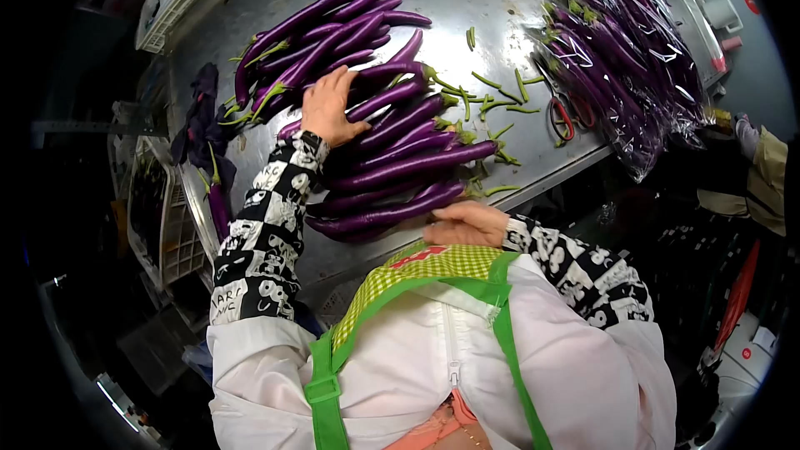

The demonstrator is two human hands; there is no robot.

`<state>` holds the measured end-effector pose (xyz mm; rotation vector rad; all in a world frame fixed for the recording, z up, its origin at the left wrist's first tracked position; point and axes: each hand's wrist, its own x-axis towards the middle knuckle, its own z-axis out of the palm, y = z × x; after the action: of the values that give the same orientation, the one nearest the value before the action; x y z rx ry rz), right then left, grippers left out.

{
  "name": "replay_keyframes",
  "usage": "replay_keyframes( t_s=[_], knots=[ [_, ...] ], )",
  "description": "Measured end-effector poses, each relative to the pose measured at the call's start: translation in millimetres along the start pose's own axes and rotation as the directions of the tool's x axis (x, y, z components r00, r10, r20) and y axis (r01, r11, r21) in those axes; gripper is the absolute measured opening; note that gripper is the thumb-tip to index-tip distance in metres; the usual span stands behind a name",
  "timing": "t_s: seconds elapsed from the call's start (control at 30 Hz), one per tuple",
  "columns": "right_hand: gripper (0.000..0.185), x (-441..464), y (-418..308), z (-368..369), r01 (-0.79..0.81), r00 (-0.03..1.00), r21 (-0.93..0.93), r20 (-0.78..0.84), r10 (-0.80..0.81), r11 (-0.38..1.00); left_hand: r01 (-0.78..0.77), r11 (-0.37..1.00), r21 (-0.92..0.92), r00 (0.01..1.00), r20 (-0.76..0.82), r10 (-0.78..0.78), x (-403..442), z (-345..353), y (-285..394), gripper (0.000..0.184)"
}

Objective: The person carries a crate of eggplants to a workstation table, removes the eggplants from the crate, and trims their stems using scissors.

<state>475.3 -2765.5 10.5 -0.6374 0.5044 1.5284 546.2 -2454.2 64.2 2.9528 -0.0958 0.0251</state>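
Observation:
Long purple eggplants lie side by side on the metal table in a near pile (408, 154), their green stems pointing right. My left hand (332, 108) rests on the left part of this pile, palm down, with its thumb spread from the fingers. Close to the table's front edge, my right hand (468, 225) is beside the nearest eggplant (392, 215), just below its stem end. The fingers of that hand are curled together. Whatever may be between them is hidden.
Bagged eggplants (625, 58) in clear plastic lie at the right. Red-handled scissors (560, 117) sit beside them, near scattered cut stems (500, 92). Another eggplant pile (325, 37) is farther back. A white plastic crate (187, 0) stands at the back left.

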Motion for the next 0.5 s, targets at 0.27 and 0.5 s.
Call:
replay_keyframes(
  t_s=[0.27,0.5],
  knots=[
    [0.063,46.2,8.5,46.4,0.285,0.956,-0.042,-0.059,-0.287,0.958,0.101,0.992,-0.071,0.958,0.277,-0.078,12.0,12.5,-18.5,0.077],
    [0.07,80.3,-2.0,59.5,0.575,0.782,-0.129,-0.205,-0.589,0.808,0.277,0.878,-0.389,0.903,0.417,-0.1,-6.2,4.7,-38.4,0.099]
  ],
)
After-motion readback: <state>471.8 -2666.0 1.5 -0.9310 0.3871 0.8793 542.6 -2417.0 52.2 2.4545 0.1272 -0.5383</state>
